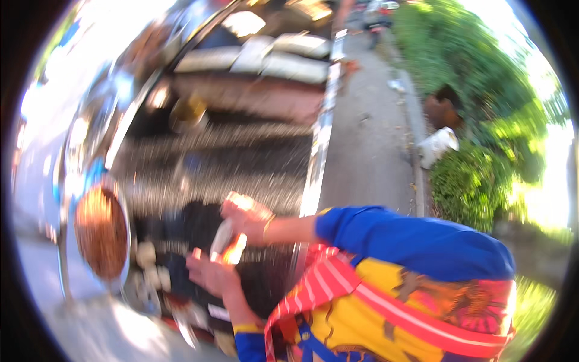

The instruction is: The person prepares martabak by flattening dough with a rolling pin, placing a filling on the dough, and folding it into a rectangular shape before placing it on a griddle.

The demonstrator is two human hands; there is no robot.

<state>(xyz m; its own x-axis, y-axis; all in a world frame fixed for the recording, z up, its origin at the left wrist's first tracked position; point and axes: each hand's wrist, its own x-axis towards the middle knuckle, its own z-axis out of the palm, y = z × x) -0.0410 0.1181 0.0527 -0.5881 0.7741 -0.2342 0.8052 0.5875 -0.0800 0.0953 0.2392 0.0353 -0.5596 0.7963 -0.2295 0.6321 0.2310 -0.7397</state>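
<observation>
Motion blur softens the whole view. My right hand (246,219) reaches in from the right, its fingers pointing left over a dark surface (199,217). Below it in the picture is my left hand (215,273), palm side turned toward the right one. Between the two hands is a pale, rounded, flattish thing (221,237), which both seem to hold; its material is unclear. A bright glint shows beside it. To the left stands a round light-rimmed basin (128,231) with a brown-orange filling (102,231).
Pale elongated bundles (294,65) lie across the stall's far part, near a yellowish round container (187,113). A shiny metal edge (322,135) borders a paved path (366,149). Beyond are a white container (438,145) and bushes (470,185). Small blurred items (151,267) sit below the basin.
</observation>
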